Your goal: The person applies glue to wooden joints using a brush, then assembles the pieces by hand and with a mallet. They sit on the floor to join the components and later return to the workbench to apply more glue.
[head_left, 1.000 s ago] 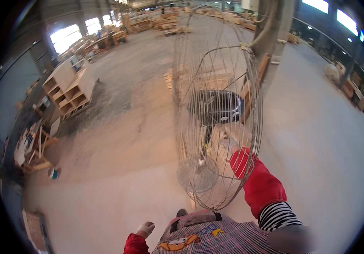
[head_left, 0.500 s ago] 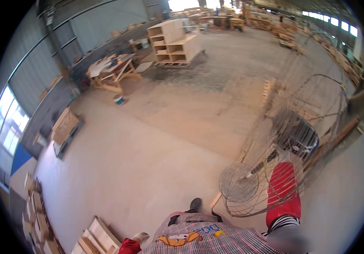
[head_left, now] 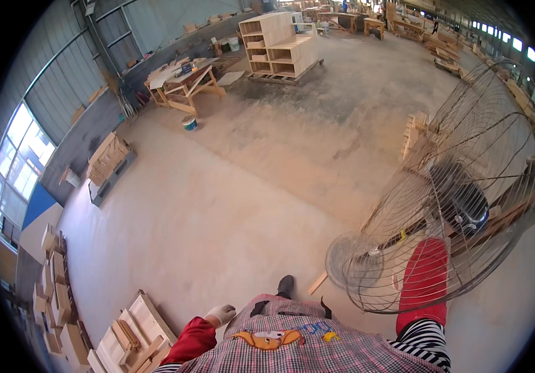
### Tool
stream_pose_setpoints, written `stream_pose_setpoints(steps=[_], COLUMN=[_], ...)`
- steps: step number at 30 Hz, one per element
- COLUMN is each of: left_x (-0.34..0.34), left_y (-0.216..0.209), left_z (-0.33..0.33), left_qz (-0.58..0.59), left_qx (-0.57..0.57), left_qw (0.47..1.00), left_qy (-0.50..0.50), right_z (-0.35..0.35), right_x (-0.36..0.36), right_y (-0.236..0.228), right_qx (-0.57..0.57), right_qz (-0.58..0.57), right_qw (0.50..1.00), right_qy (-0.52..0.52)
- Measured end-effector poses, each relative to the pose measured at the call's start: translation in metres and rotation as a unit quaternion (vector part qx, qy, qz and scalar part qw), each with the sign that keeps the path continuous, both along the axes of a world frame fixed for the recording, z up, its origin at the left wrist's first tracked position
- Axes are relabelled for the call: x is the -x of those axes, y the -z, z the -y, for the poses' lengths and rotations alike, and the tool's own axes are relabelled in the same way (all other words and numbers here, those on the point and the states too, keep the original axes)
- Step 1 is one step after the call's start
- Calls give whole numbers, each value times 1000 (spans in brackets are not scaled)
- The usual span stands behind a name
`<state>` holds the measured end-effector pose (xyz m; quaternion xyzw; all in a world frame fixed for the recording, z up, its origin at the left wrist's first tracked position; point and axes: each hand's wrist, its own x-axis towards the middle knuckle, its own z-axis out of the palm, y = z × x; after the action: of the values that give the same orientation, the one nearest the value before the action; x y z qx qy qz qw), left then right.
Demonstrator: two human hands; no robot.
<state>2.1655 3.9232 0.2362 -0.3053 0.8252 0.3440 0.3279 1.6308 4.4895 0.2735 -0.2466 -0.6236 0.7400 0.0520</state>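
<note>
A large standing fan with a wide wire cage and a dark motor (head_left: 470, 205) is at my right. Its round grey base (head_left: 341, 258) stands on the floor, joined to a dark pole. My right arm, in a red sleeve over striped cloth, reaches to the fan behind the cage wires. At the sleeve's end, my right hand (head_left: 434, 227) is mostly hidden near the pole and motor, so its grip does not show. My left hand (head_left: 221, 314), in a pale glove, hangs beside my checked apron (head_left: 292, 348), holding nothing, its fingers loosely extended.
Wooden panels (head_left: 137, 329) lie at the lower left, near stacked boards (head_left: 56, 298). A wood strip (head_left: 318, 283) lies by my foot. Farther off are a loaded pallet (head_left: 108, 163), a bucket (head_left: 190, 123), a workbench (head_left: 183, 84) and a wooden shelf unit (head_left: 274, 50).
The view has shifted, and the fan cage appears farther right and more upright. My left hand and sleeve show more fully beside the apron. My right arm stays at the fan.
</note>
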Motion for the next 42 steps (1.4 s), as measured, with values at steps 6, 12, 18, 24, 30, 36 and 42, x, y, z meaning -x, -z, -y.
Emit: stream_pose_setpoints(steps=[6, 12, 18, 24, 30, 36, 42], left_x=[-19, -29, -36, -30, -44, -48, -46], left_y=[16, 24, 43, 62, 68, 39, 51], left_z=[6, 20, 27, 23, 20, 9, 15], left_qz=[7, 103, 70, 3, 9, 73, 64], left_qx=[10, -1, -12, -43, -33, 11, -6], left_qw=[1000, 994, 997, 999, 999, 997, 997], left_qy=[11, 18, -4, -10, -18, -6, -49], right_z=[-6, -10, 7, 17, -2, -11, -2], right_x=[-4, -6, -7, -3, -9, -4, 5], right_y=[-2, -3, 5, 6, 8, 5, 5], right_qx=[-6, -5, -14, -26, -16, -25, -28], right_qz=[-4, -5, -1, 15, 30, 23, 11], right_qw=[1000, 1000, 1000, 1000, 999, 999, 999], right_qy=[-1, 5, 19, 8, -33, -28, -17])
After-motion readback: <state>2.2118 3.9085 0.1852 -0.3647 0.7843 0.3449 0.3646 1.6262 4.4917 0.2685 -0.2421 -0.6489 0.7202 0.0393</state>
